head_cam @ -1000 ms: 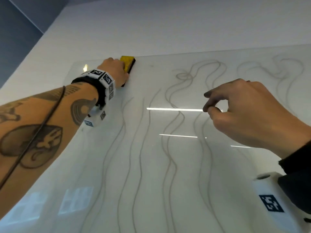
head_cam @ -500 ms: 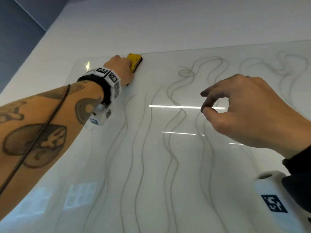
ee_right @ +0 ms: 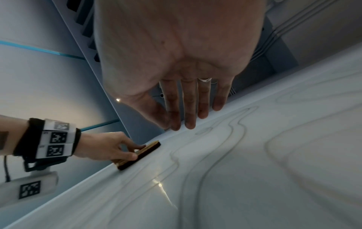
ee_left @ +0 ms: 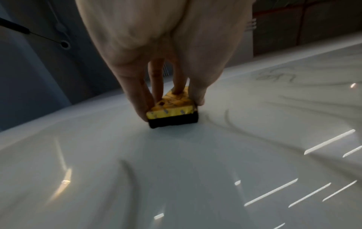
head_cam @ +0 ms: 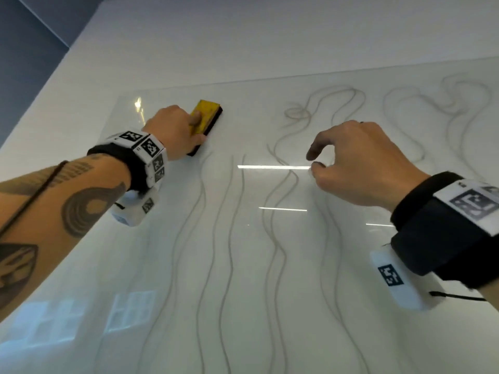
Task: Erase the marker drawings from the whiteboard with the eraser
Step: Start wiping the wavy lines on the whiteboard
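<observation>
A glossy whiteboard point(head_cam: 243, 265) fills the view, covered with wavy grey marker lines point(head_cam: 278, 238). My left hand point(head_cam: 175, 130) grips a yellow eraser point(head_cam: 206, 118) with a black felt base, pressed flat on the board near its top left corner. In the left wrist view the fingers point(ee_left: 137, 99) and thumb clamp the eraser point(ee_left: 172, 111) from both sides. My right hand point(head_cam: 351, 160) hovers over the board's middle with fingers loosely curled and holds nothing; the right wrist view shows its fingers point(ee_right: 188, 111) hanging relaxed above the board, and the eraser point(ee_right: 141, 153) to the left.
The board's top edge point(head_cam: 297, 76) meets a white wall above. Its left edge point(head_cam: 116, 109) lies close to the eraser. A dark blue wall point(head_cam: 27, 49) stands at the far left. Ceiling lights point(head_cam: 272, 167) reflect in the board's middle.
The left hand has slid the eraser a little to the right along the top of the board. The right hand has stayed hovering with curled fingers.
</observation>
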The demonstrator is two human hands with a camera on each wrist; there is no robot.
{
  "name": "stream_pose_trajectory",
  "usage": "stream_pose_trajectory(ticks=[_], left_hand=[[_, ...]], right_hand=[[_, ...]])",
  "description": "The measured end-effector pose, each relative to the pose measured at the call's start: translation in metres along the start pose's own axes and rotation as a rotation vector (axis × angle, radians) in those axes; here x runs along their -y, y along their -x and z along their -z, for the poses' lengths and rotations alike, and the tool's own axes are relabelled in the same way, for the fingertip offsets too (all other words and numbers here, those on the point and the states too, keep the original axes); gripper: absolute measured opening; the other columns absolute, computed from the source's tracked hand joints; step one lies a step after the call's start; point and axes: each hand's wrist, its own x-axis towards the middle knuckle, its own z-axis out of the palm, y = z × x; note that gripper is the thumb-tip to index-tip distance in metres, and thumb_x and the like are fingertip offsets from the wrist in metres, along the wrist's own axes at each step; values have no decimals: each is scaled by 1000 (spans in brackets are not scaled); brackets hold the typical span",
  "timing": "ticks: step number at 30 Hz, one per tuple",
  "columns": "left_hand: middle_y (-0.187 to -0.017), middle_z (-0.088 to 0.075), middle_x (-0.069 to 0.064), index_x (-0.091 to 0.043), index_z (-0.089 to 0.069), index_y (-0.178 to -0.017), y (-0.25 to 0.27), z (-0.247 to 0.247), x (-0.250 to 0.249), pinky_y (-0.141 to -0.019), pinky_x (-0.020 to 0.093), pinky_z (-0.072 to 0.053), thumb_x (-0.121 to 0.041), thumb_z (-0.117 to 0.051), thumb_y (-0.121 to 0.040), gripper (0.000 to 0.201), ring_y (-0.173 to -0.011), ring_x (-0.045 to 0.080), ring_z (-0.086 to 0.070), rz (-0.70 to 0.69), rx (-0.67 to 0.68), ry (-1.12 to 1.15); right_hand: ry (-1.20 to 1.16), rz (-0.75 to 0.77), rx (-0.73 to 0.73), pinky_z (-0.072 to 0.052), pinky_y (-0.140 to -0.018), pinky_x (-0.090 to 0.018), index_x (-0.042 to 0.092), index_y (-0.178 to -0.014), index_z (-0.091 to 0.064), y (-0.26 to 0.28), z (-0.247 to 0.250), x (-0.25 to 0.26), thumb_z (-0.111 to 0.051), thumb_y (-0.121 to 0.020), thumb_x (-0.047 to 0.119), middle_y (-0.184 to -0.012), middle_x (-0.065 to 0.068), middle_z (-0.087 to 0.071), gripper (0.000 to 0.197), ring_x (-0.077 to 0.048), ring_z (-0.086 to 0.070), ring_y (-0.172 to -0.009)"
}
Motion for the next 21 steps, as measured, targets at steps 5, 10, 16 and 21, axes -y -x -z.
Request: stream_pose_trajectory(ticks=[5,10,16,21], left_hand=[[-119,-51,16,-34,-47,-153,37,-10,-82,-96,44,-48,-51,-62,-97,61,-106,37,-56,-321,28,154],[-121,-55,27,-26,-47,-154,16,-8,12,-96,49,-50,-49,-61,-98,62,-113,48,-58,-40,10,-3],[-127,-54,26,-16,-48,-151,23,-12,43,-93,49,-50,-48,-54,-102,59,-117,47,-55,194,67,-87],[-111,-44,9,-27,-40,-158,51,-9,-35,-97,44,-48,-55,-56,-99,67,-114,38,-55,-170,49,43]], right_hand=[[-9,-32,-42,-39,-84,-30,26,-98,-74,-9,13,-14,-66,-88,21,-75,16,-49,13,-19,-51,-97],[-56,-7,-70,-43,-81,-32,26,-90,-76,-2,12,-12,-65,-89,20,-91,8,-69,13,-19,-56,-89],[-1,52,-24,-46,-94,-39,33,-78,-70,3,9,-13,-67,-86,27,-114,4,-73,10,-20,-56,-94],[-145,76,-75,-43,-89,-32,29,-85,-74,-12,-4,27,-67,-88,26,-114,3,-73,8,-21,-57,-102]])
